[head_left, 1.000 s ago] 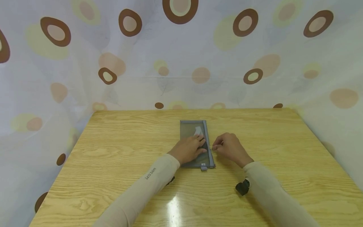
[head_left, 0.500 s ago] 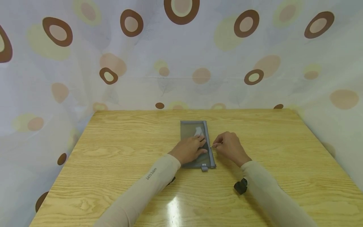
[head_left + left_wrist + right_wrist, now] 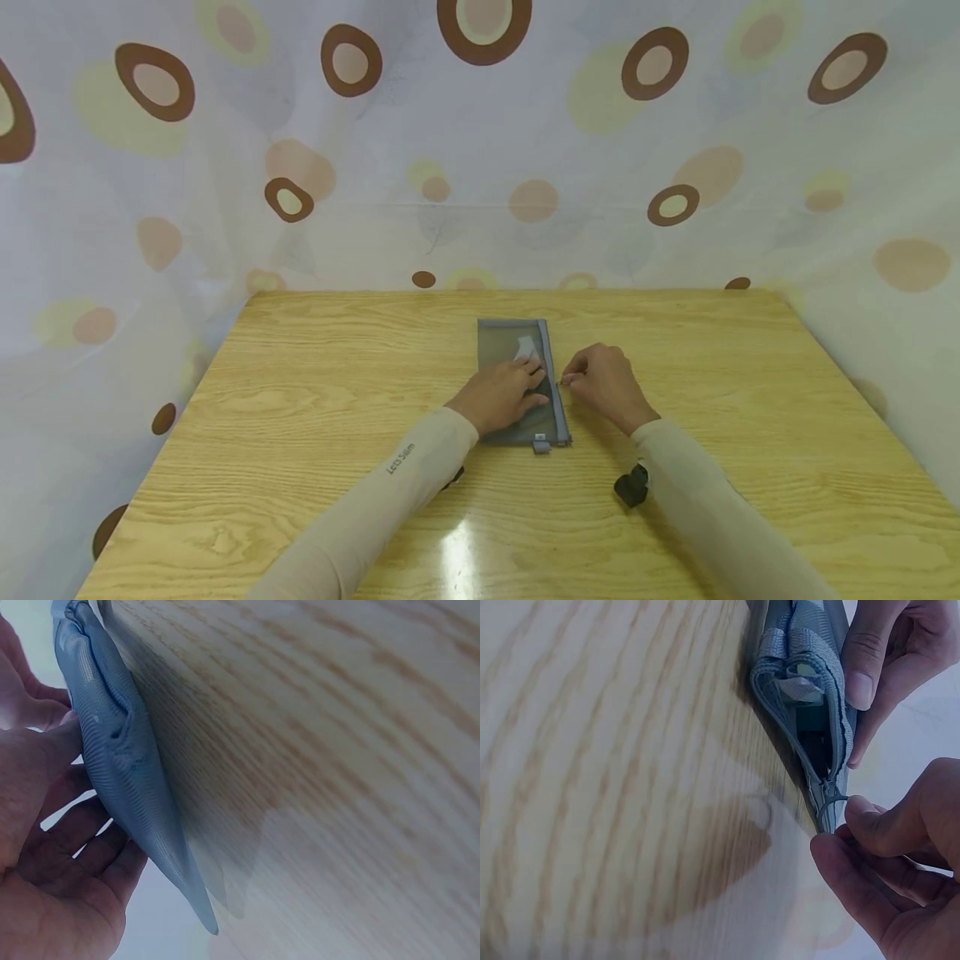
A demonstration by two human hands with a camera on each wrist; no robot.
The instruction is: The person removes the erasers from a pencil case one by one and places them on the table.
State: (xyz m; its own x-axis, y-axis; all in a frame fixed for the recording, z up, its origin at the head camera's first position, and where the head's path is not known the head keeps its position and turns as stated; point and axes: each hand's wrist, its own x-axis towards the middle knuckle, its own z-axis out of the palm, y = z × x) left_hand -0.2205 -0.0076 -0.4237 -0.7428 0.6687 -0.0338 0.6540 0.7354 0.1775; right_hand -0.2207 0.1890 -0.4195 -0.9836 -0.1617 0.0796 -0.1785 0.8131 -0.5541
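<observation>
In the head view, a grey mesh pouch (image 3: pixel 498 343) lies on the wooden desk (image 3: pixel 337 350), about midway between its left and right edges and nearer the far edge than the near one. The zip (image 3: pixel 547 346) runs along the pouch's right side, and a small tab (image 3: pixel 542 447) sticks out at the end facing the desk's near edge. The left hand (image 3: pixel 498 395) rests on the pouch with fingers spread, a white piece (image 3: pixel 527 346) showing just beyond the fingertips. The right hand (image 3: pixel 603 385) is just beside the zip, thumb and finger brought together; the two hands are near each other but apart. Both sleeves (image 3: pixel 397 492) are beige, the left one lettered, and a black device (image 3: pixel 632 486) sits at the right wrist. A curtain (image 3: pixel 465 125) with brown rings hangs behind the desk's far edge. In the left wrist view, the pouch is seen side-on along the desk's surface, the left hand's thumb and fingers against it; the right hand is partly visible at the corner. In the right wrist view, the pouch's mouth gapes, with a pale scrap (image 3: pixel 801 690) inside it. The right hand pinches the pull (image 3: pixel 832 801) where the gap narrows, and the left hand's thumb lies along the pouch's side.
</observation>
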